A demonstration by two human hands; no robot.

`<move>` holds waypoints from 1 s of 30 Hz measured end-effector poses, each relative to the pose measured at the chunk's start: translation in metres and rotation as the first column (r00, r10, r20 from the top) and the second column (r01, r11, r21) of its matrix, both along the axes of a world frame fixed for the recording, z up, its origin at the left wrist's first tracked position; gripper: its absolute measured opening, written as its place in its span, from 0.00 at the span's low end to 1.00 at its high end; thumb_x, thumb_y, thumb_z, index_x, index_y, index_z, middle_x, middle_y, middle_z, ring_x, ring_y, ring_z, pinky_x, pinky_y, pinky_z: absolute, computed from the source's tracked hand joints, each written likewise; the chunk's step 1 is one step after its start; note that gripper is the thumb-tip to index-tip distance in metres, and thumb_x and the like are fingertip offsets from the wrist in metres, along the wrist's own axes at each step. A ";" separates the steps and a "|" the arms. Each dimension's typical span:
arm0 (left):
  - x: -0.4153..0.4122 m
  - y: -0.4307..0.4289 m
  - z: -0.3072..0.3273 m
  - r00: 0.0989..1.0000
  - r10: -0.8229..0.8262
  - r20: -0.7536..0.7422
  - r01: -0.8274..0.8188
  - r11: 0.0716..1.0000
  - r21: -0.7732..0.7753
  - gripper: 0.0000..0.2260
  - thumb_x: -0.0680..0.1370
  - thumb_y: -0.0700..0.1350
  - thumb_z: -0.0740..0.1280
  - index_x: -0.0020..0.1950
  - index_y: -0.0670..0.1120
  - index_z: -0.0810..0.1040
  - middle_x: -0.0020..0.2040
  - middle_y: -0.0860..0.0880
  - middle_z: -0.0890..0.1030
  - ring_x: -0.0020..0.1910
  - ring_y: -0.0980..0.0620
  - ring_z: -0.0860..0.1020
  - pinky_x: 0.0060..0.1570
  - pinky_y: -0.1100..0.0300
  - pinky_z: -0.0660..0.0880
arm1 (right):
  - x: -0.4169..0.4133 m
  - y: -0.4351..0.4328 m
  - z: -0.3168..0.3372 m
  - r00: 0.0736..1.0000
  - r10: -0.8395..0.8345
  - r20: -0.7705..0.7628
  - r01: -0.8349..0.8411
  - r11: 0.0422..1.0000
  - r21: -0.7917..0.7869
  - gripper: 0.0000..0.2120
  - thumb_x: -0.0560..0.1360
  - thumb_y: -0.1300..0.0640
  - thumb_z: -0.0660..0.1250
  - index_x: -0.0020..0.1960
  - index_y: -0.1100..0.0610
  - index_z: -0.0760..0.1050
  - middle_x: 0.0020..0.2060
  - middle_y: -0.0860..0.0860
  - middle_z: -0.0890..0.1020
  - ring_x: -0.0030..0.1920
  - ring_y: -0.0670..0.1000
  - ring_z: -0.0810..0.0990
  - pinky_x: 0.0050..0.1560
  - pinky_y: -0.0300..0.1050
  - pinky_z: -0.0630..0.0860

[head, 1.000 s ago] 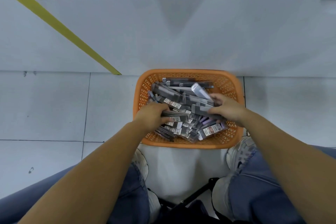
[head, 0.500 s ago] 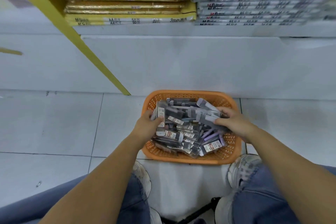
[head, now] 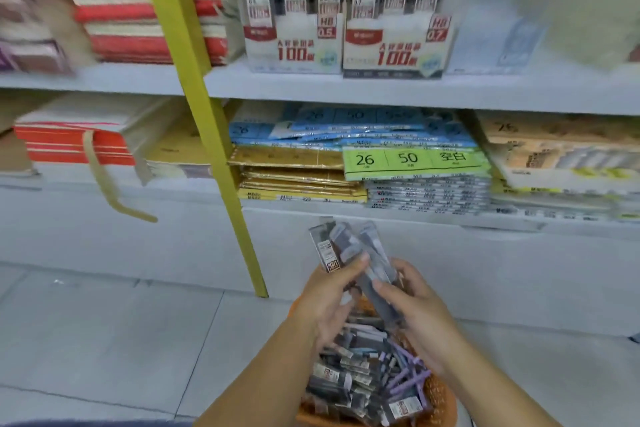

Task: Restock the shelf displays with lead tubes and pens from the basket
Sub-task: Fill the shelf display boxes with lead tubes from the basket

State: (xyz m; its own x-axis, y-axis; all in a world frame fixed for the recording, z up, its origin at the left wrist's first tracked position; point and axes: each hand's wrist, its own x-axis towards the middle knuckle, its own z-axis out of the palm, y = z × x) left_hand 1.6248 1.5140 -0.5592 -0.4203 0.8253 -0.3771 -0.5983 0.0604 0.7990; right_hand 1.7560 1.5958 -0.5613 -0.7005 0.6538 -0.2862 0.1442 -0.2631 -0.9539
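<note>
My left hand (head: 327, 298) and my right hand (head: 414, 308) together hold a bunch of grey lead tubes (head: 346, 248), raised above the orange basket (head: 446, 399). The basket sits on the floor below my hands, full of several more grey lead tubes (head: 349, 374) and purple pens (head: 405, 374). On the upper shelf stand two display boxes of lead tubes, one marked HB 0.5 (head: 294, 10) and one marked HB 0.7 (head: 398, 10).
A yellow shelf post (head: 204, 121) slants down to the floor left of my hands. The lower shelf holds stacked paper packs: blue (head: 346, 132), gold (head: 294, 173), a green-labelled stack (head: 415, 163). Red-edged stacks (head: 76, 142) lie at left. White floor tiles (head: 104, 340) spread at left.
Both hands have lifted a bunch of lead tubes out of the basket. The view has tilted up from the basket to the shelves.
</note>
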 end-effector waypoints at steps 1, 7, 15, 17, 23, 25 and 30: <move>0.000 0.001 0.011 1.000 0.025 -0.018 -0.025 1.000 0.014 0.28 0.65 0.49 0.80 0.62 0.40 0.81 0.55 0.41 0.86 0.55 0.43 0.84 0.60 0.48 0.78 | -0.006 -0.004 0.010 1.000 0.000 -0.031 0.001 1.000 0.014 0.16 0.73 0.51 0.72 0.59 0.40 0.76 0.54 0.47 0.83 0.53 0.51 0.84 0.47 0.49 0.80; -0.009 0.004 0.076 0.986 0.124 -0.112 -0.114 0.989 0.093 0.21 0.69 0.50 0.74 0.59 0.44 0.82 0.51 0.44 0.87 0.47 0.50 0.86 0.47 0.52 0.81 | -0.028 -0.007 0.084 0.998 0.001 -0.067 0.013 0.977 0.212 0.07 0.74 0.43 0.68 0.52 0.34 0.78 0.43 0.42 0.85 0.43 0.47 0.85 0.38 0.44 0.81; -0.037 0.017 0.157 0.958 0.163 -0.237 -0.112 0.970 0.217 0.25 0.66 0.51 0.77 0.62 0.46 0.80 0.55 0.41 0.86 0.57 0.39 0.83 0.63 0.36 0.75 | -0.044 0.032 0.177 0.989 0.054 -0.136 0.006 0.914 0.406 0.03 0.76 0.57 0.70 0.48 0.53 0.83 0.42 0.54 0.86 0.39 0.55 0.85 0.40 0.47 0.82; -0.041 0.021 0.168 0.949 0.182 -0.258 -0.124 0.967 0.224 0.25 0.65 0.52 0.77 0.61 0.48 0.81 0.53 0.43 0.87 0.55 0.41 0.84 0.58 0.40 0.79 | -0.050 0.039 0.189 0.991 0.057 -0.117 0.002 0.891 0.454 0.01 0.75 0.58 0.72 0.46 0.53 0.82 0.41 0.53 0.86 0.38 0.55 0.85 0.38 0.46 0.82; -0.046 0.030 0.170 0.938 0.246 -0.245 -0.189 0.954 0.233 0.14 0.75 0.48 0.74 0.59 0.50 0.81 0.49 0.46 0.87 0.52 0.43 0.84 0.51 0.45 0.82 | -0.062 0.041 0.194 0.994 -0.010 -0.108 0.067 0.842 0.535 0.04 0.73 0.57 0.74 0.43 0.55 0.79 0.39 0.50 0.85 0.37 0.51 0.85 0.41 0.49 0.83; -0.048 0.030 0.173 0.932 0.262 -0.250 -0.200 0.948 0.247 0.11 0.76 0.47 0.73 0.58 0.50 0.81 0.49 0.45 0.87 0.52 0.43 0.85 0.56 0.41 0.80 | -0.065 0.038 0.195 0.991 -0.041 -0.127 0.107 0.819 0.564 0.06 0.74 0.57 0.73 0.42 0.55 0.76 0.39 0.51 0.85 0.38 0.50 0.85 0.44 0.50 0.83; -0.059 0.026 0.177 0.913 0.318 -0.256 -0.241 0.926 0.291 0.11 0.77 0.45 0.72 0.58 0.51 0.80 0.47 0.50 0.88 0.45 0.51 0.86 0.46 0.51 0.79 | -0.067 0.030 0.192 0.998 -0.021 -0.065 0.060 0.728 0.683 0.05 0.80 0.55 0.63 0.46 0.48 0.68 0.42 0.47 0.83 0.42 0.45 0.82 0.45 0.48 0.80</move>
